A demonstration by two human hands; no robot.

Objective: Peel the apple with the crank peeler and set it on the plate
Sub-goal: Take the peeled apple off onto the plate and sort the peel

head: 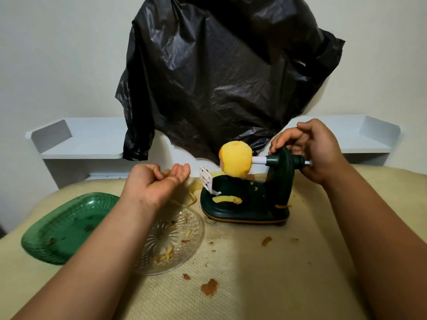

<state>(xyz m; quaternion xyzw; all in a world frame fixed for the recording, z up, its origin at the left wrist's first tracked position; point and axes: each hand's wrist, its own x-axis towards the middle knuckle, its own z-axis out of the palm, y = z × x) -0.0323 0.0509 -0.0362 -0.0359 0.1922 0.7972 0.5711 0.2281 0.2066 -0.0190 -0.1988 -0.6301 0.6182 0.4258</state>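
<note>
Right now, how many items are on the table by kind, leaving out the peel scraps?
Plates: 2, a green plate and a clear glass plate
Crank peelers: 1, the dark green peeler
Apples: 1, the peeled apple on the peeler's prong
Total: 4

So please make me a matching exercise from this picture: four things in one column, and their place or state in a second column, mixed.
Things:
1. apple
2. green plate
3. left hand
4. right hand

States:
a. grips the crank end of the peeler
b. open, palm up
c. mostly peeled, on the peeler's shaft
d. on the table, left of the glass plate

Pairs: 1-c, 2-d, 3-b, 4-a
</note>
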